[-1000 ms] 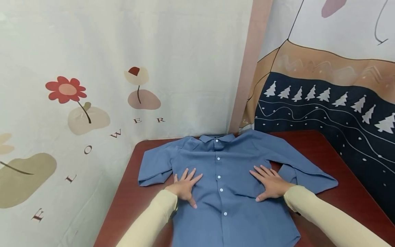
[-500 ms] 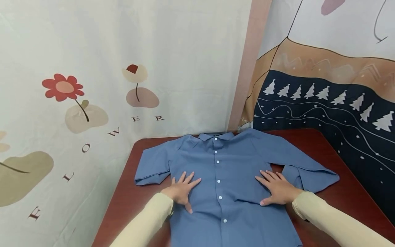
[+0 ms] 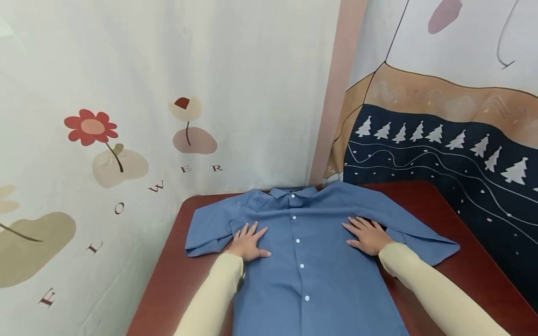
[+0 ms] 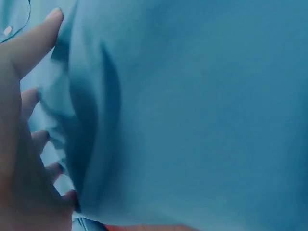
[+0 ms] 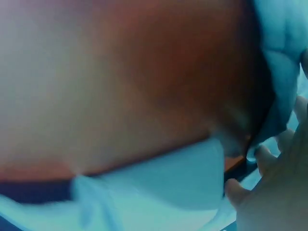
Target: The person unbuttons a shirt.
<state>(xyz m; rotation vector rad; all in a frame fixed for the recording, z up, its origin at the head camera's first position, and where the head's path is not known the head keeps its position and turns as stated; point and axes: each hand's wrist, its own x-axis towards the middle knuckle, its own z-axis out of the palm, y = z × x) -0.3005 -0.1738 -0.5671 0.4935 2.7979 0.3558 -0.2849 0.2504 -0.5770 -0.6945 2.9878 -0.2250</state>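
Note:
A blue button-up shirt (image 3: 273, 289) lies front side up, its collar (image 3: 293, 192) toward the wall and its sleeves spread to both sides. On the left of its chest rests my left hand (image 3: 248, 243), fingers spread and straight. My right hand (image 3: 368, 237) lies flat on the chest's other side, close to the right sleeve (image 3: 424, 238). Cloth stands in a soft fold (image 4: 96, 106) beside the left fingers in the left wrist view. In the right wrist view the right hand (image 5: 276, 192) shows at the edge, touching the cloth; that view is partly blurred.
The shirt lies on a dark red table (image 3: 176, 284) with rounded corners. Behind it hangs a pale curtain (image 3: 260, 93) printed with flowers and letters. A dark blue tree-patterned cloth (image 3: 420, 149) hangs on the right.
Both hands slid toward me over the shirt, then moved back up the chest toward the collar. The crease by the right hand has flattened. The head view has tilted slightly.

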